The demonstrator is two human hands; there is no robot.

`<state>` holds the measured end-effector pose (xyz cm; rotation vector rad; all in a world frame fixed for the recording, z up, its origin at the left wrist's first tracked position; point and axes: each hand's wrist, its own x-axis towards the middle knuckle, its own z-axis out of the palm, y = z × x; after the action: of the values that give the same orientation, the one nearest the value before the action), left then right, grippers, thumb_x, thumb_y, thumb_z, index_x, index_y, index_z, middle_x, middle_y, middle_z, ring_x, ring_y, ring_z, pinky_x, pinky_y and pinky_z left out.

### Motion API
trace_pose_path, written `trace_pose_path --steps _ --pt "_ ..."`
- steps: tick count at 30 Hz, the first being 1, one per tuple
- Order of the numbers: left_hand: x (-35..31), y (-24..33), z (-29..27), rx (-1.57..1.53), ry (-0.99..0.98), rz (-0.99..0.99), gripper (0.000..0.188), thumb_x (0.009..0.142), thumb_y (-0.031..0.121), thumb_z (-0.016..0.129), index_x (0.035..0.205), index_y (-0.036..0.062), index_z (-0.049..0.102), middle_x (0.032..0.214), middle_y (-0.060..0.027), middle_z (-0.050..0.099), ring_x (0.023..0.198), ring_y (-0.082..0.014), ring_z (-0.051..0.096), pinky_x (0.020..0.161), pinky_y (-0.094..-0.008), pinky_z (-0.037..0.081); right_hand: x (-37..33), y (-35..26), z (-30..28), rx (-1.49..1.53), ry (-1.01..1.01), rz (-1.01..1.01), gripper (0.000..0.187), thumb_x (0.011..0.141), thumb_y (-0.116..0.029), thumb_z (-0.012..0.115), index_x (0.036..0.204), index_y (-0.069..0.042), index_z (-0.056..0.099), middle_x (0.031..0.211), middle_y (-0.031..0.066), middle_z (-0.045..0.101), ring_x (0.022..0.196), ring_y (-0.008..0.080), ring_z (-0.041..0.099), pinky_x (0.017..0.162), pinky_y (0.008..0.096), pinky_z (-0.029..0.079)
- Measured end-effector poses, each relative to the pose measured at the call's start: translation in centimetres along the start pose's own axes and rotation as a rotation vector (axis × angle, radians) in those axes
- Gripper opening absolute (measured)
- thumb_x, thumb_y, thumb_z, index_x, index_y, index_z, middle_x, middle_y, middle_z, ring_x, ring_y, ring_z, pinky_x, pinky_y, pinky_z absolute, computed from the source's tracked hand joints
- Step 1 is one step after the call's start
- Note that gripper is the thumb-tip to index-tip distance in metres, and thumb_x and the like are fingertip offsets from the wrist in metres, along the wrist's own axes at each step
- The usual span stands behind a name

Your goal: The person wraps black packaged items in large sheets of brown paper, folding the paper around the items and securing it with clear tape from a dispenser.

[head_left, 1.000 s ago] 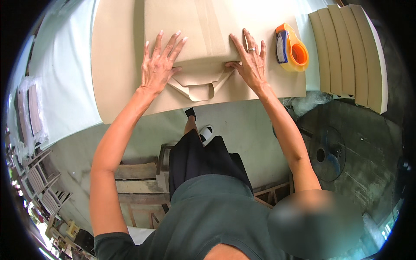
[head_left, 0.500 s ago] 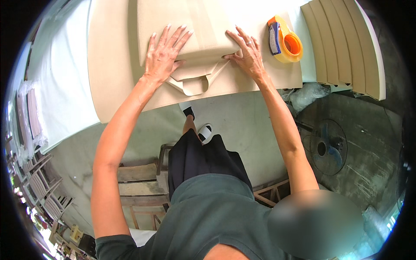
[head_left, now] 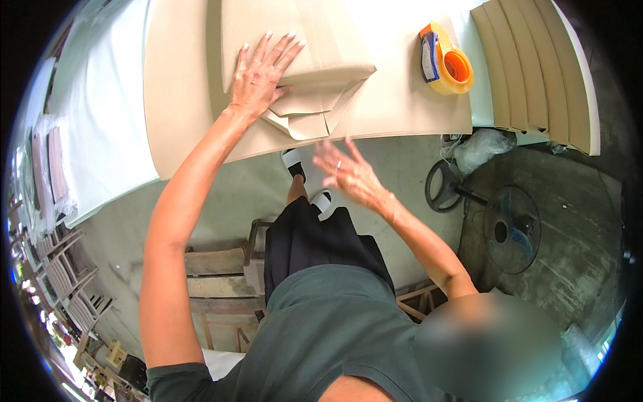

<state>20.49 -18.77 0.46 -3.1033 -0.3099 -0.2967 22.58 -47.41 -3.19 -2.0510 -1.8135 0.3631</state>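
A box-shaped package (head_left: 328, 40) in brown wrapping paper lies on a wide brown sheet (head_left: 408, 114) at the table's front. My left hand (head_left: 256, 86) presses on its near left part, fingers spread flat and thumb by the near edge. Below that edge, the paper end flap (head_left: 309, 107) is folded into overlapping creases, with a loose point hanging toward the sheet's front edge. In the air just off that edge is my right hand (head_left: 347, 174), slightly blurred, fingers apart and nothing in it.
An orange tape dispenser with a clear tape roll (head_left: 447, 63) rests right of the package. Several brown folded sheets (head_left: 536, 67) fan out at the far right. A fan (head_left: 511, 229) stands below them, and a wooden bench (head_left: 216, 275) is to my left.
My right hand has let go of the package's near right corner and come back toward me and leftward. The flap's right side now sits differently, its opening closed up. My left hand stays put.
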Motion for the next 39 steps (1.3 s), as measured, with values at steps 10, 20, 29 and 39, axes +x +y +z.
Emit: trace_pose_path --steps 10,20,29,39 --pt "0.7 0.5 -0.1 -0.007 -0.029 -0.007 0.1 0.068 0.032 0.08 0.149 0.0382 0.021 0.155 0.0126 0.022 0.142 -0.0232 0.026 0.114 -0.0555 0.026 14.1 -7.3 4.3 -0.244 0.361 0.177 0.07 0.091 -0.046 0.05 0.126 0.015 0.047 0.134 0.031 0.045 0.13 0.0398 0.041 0.112 0.0496 0.029" --pt "-0.6 -0.5 0.2 -0.002 -0.009 -0.024 0.1 0.067 0.035 0.08 0.149 0.0365 0.022 0.154 0.0117 0.025 0.141 -0.0248 0.028 0.113 -0.0554 0.028 6.2 -1.1 -3.2 0.178 0.364 0.024 0.032 0.083 -0.014 0.069 0.114 -0.008 0.064 0.123 0.0116 0.062 0.112 0.0302 0.059 0.096 0.0386 0.049" --pt "-0.8 -2.5 -0.2 0.02 -0.013 -0.009 0.102 0.065 0.032 0.082 0.148 0.0371 0.024 0.154 0.0105 0.025 0.141 -0.0258 0.028 0.113 -0.0562 0.028 9.9 10.3 -6.2 0.143 -0.062 -0.103 0.041 0.095 -0.029 0.052 0.133 -0.015 0.054 0.137 -0.0019 0.053 0.128 0.0216 0.048 0.108 0.0354 0.042" --pt "-3.2 -4.1 -0.5 -0.037 0.005 -0.059 0.1 0.064 0.032 0.081 0.147 0.0399 0.026 0.154 0.0134 0.024 0.142 -0.0243 0.024 0.111 -0.0579 0.033 9.9 10.1 -6.9 -0.111 -0.173 -0.287 0.07 0.084 -0.032 0.062 0.146 -0.017 0.033 0.141 0.0067 0.049 0.127 0.0251 0.049 0.108 0.0386 0.041"
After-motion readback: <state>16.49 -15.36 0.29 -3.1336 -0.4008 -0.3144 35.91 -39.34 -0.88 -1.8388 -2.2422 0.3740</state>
